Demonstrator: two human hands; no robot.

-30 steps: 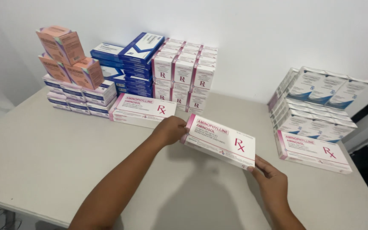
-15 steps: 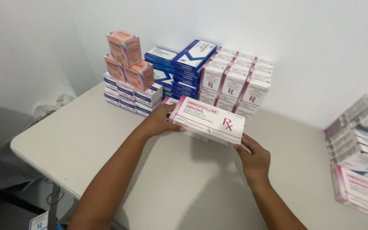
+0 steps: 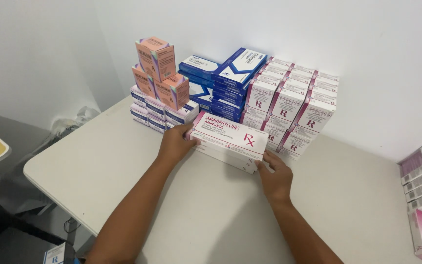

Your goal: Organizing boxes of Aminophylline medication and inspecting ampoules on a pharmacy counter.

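White-pink carton [image 3: 228,139] between both hands, left hand [image 3: 176,143], right hand [image 3: 275,177].

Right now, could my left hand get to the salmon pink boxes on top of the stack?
Probably yes. The left hand rests on the end of the long white and pink box, and the salmon pink boxes stand just above and behind it, with nothing between.

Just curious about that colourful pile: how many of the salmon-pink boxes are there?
4 pink boxes show, all stacked at the left end of the pile: one on top, one under it to the left, two side by side lower down. Others may be hidden behind.
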